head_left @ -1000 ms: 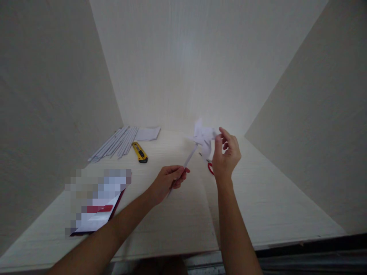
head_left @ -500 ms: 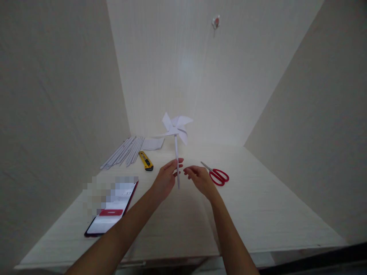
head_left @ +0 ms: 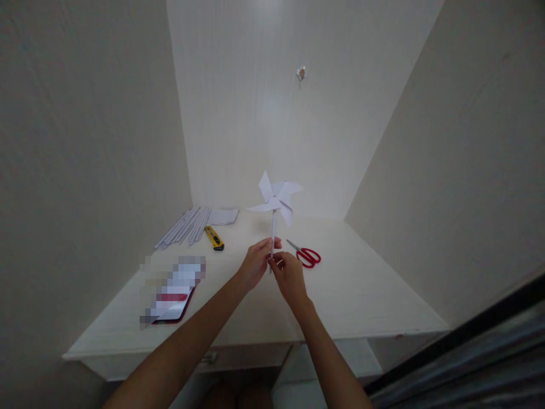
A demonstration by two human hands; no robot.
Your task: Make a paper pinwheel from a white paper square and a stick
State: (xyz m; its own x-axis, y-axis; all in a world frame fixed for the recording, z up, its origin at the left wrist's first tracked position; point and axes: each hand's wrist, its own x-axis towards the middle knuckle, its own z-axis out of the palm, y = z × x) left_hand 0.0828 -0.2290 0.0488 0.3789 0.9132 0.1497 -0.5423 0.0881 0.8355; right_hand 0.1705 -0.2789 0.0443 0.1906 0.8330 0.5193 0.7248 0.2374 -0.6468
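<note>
A white paper pinwheel point(head_left: 276, 203) stands upright above the desk, its folded blades at the top of a thin white paper stick point(head_left: 273, 227). My left hand point(head_left: 256, 262) is closed around the stick at its middle. Just below, my right hand point(head_left: 288, 275) has its fingers closed at the lower part of the stick, thumb and fingertips pinching it. Only a short end of the stick shows under the fingers. Behind my right hand lie scissors point(head_left: 308, 257) with red handles, their blades pointing to the far left.
On the left of the white desk point(head_left: 353, 289) are several rolled paper sticks point(head_left: 185, 227), a stack of white paper point(head_left: 223, 216) and a yellow utility knife point(head_left: 214, 238). A phone point(head_left: 174, 295), partly blurred, lies nearer. Walls enclose three sides; a small hook point(head_left: 301, 73) is on the back wall.
My right hand, earlier apart from the stick, has moved in and now grips its lower part. My left hand still holds the pinwheel. The whole view has shifted and tilted somewhat.
</note>
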